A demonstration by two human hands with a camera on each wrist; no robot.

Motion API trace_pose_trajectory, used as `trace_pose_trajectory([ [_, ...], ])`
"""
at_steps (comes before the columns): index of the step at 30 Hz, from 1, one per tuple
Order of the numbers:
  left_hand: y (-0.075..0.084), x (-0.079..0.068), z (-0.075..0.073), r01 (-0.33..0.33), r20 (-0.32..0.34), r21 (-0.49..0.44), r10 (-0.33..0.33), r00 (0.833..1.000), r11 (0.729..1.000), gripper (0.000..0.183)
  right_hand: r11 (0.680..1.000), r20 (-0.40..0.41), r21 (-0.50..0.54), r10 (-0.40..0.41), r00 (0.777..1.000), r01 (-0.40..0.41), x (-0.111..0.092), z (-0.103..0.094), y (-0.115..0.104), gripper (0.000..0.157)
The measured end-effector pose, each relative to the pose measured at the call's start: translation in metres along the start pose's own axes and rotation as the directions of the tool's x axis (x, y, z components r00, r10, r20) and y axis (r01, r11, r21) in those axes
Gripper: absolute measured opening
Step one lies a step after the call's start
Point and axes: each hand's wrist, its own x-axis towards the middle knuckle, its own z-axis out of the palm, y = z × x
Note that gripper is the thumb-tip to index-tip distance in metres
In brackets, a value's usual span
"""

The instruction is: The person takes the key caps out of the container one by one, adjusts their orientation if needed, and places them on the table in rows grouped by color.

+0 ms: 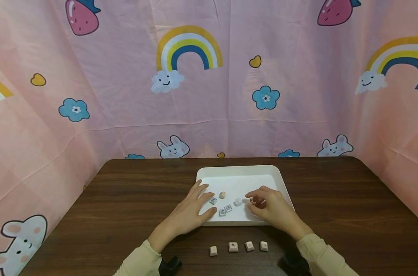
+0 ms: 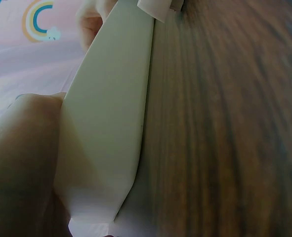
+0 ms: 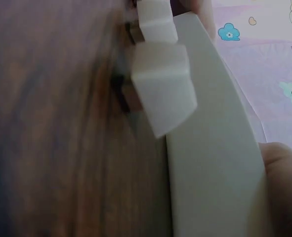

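Both wrist views low beside the tray (image 2: 104,113)

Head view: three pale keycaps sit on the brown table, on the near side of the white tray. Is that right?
Not quite: the count is wrong. The head view shows four pale keycaps on the brown table, on the near side of the white tray.

The desk (image 1: 126,214) shows dark wood grain under a smooth finish with a low sheen. The white tray (image 1: 240,182) looks like smooth, satin plastic. The 4 near keycaps (image 1: 233,247) look like smooth, matt plastic. The far backdrop (image 1: 126,88) is creased, printed cloth; the left sleeve (image 1: 141,260) is matt, wrinkled cloth.
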Motion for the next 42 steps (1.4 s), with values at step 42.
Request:
trace_pose_trajectory([
  [42, -0.002, 0.001, 0.000, -0.017, 0.002, 0.002, 0.017, 1.000, 1.000, 0.056, 0.876, -0.162, 0.307, -0.337, 0.928, 0.371, -0.100, -0.019, 0.014, 0.044],
])
